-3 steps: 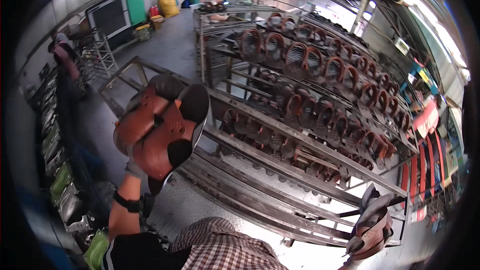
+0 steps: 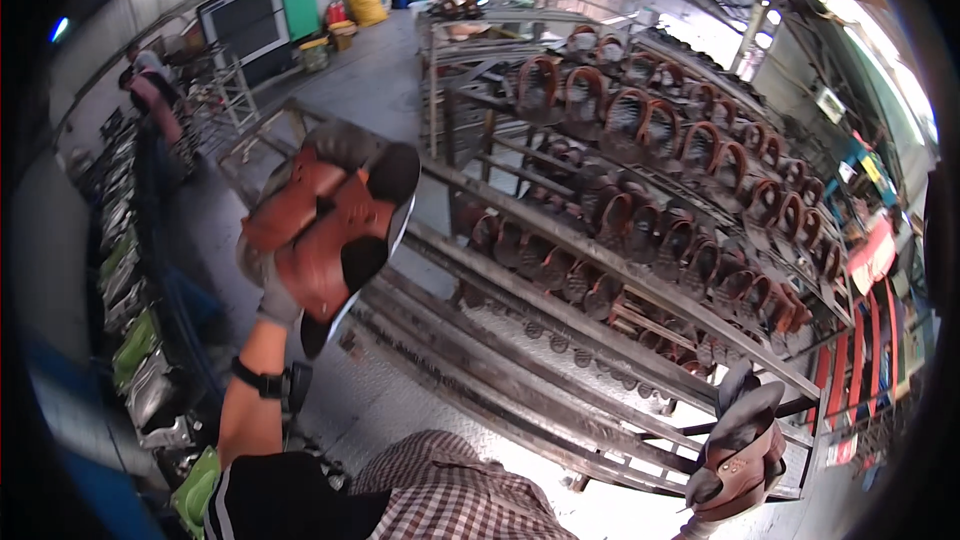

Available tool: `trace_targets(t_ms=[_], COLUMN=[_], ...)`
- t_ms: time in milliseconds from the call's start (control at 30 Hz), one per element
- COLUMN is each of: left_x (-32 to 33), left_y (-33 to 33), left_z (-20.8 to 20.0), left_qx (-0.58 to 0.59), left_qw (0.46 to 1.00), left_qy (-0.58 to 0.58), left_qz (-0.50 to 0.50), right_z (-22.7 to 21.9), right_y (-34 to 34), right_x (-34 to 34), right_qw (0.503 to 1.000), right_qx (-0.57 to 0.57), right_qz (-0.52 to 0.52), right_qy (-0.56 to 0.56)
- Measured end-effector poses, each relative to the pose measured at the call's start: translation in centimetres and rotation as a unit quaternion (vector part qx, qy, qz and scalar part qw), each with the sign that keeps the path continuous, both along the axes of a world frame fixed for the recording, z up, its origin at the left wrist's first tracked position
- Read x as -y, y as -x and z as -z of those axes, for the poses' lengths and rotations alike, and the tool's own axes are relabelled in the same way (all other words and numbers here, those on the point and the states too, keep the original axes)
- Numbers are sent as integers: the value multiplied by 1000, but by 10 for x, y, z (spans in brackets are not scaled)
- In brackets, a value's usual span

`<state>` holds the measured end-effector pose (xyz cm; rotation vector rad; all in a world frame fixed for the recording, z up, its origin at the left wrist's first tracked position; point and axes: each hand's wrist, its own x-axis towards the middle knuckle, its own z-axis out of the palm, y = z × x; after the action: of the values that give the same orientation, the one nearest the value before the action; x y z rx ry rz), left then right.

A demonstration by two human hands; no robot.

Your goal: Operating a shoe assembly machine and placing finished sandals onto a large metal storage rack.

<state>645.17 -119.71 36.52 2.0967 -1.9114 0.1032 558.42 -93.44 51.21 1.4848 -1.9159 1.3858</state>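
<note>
My left hand (image 2: 279,298), in a grey glove, is closed on a pair of sandals (image 2: 335,250) with reddish-brown leather uppers and dark soles. They are raised over the near left end of an empty-railed metal rack (image 2: 560,305). At the lower right my right hand (image 2: 698,528), mostly cut off by the picture's edge, grips a second pair of brown sandals (image 2: 738,460). This pair stands tilted beside the rack's right end. The fingers of both hands are largely hidden by the sandals.
Beyond the rails, a tiered rack (image 2: 465,105) carries rows of similar brown sandals (image 2: 625,120). Metal moulds (image 2: 150,395), some with green parts (image 2: 135,350), line my left side. One person (image 2: 155,105) stands far left, another (image 2: 462,5) at the back, a third (image 2: 872,250) at right.
The view has swung a little to the left, so the racks and background sit further right. Both hands still hold their sandals, with little movement relative to me.
</note>
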Motion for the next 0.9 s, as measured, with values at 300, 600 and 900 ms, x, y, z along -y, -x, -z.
trace_targets(t_ms=[300,600,900], left_x=[24,88,170], left_y=[-39,-83,-442], left_z=[-65,-127,-104], left_qx=[7,161,491], left_qw=[941,908,833], left_qy=[336,363,48], left_qz=[-32,-138,-249], right_z=[10,13,-70], right_y=[-7,-33,-385], right_x=[97,214,139], right_qw=[980,955,967], right_qx=[11,-15,-13], right_qz=[-169,-254,-140], right_qy=[-100,-152,-214])
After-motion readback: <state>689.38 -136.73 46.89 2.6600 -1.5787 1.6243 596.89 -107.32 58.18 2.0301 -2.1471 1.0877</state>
